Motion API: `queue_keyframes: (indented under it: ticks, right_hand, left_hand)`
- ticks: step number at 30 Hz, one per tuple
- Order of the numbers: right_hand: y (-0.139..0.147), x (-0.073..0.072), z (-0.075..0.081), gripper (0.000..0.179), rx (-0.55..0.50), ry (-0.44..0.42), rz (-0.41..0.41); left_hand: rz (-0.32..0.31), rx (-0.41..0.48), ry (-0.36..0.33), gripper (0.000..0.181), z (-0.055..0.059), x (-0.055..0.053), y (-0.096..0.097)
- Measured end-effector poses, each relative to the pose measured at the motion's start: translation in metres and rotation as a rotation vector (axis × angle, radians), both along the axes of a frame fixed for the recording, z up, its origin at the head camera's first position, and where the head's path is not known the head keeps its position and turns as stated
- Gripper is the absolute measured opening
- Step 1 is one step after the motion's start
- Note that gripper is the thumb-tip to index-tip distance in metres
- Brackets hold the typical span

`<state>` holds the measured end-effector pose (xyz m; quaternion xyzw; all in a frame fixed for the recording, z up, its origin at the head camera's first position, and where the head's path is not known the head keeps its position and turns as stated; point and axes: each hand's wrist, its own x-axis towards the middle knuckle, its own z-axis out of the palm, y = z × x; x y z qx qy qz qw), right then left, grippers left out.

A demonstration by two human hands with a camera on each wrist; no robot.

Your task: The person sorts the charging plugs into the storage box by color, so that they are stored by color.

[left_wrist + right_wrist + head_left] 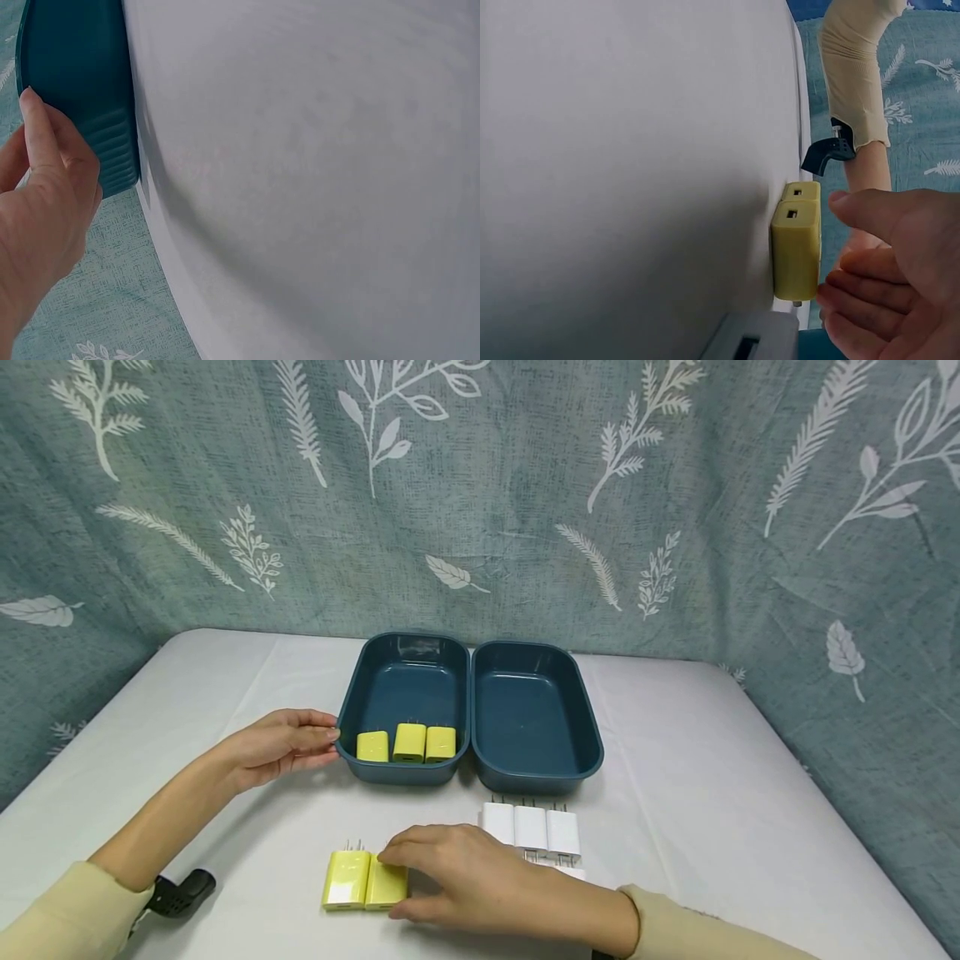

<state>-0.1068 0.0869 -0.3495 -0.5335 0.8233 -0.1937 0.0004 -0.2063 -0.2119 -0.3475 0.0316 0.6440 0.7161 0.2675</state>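
Observation:
My left hand (283,748) holds the left edge of a dark blue bin (442,774), thumb at the rim and fingers against its outer wall; the left wrist view shows the same hold on the bin (112,142). Several yellow charger plugs stand inside this bin, one of them a plug (409,742) in the middle. Over the table my right hand (472,878) is spread around the right one of two yellow charger plugs (384,887), fingertips at its top end and thumb near its lower edge. In the right wrist view, the thumb is apart from the yellow plug (796,251).
A second dark blue bin (536,727) stands right against the first. In front of it lie several white charger plugs (531,828) in rows, partly behind my right hand. Another yellow plug (347,878) lies on the white tablecloth (675,827). A leaf-patterned curtain (510,527) hangs behind.

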Motion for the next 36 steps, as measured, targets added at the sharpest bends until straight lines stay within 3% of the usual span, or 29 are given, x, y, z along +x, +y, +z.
queue_keyframes:
  ticks: [6, 19, 36]
  right_hand:
    - [0.001, 0.002, -0.003, 0.04, 0.0, 0.08, -0.045]
    - [0.003, 0.0, -0.011, 0.041, 0.003, 0.084, -0.087]
    - [0.004, 0.001, -0.021, 0.041, -0.124, -0.047, -0.087]
  left_hand:
    - [-0.005, 0.003, 0.01, 0.043, -0.001, 0.0, -0.001]
    - [0.004, -0.014, 0.01, 0.047, 0.003, -0.003, 0.001]
    - [0.017, -0.015, 0.0, 0.05, 0.0, -0.001, 0.001]
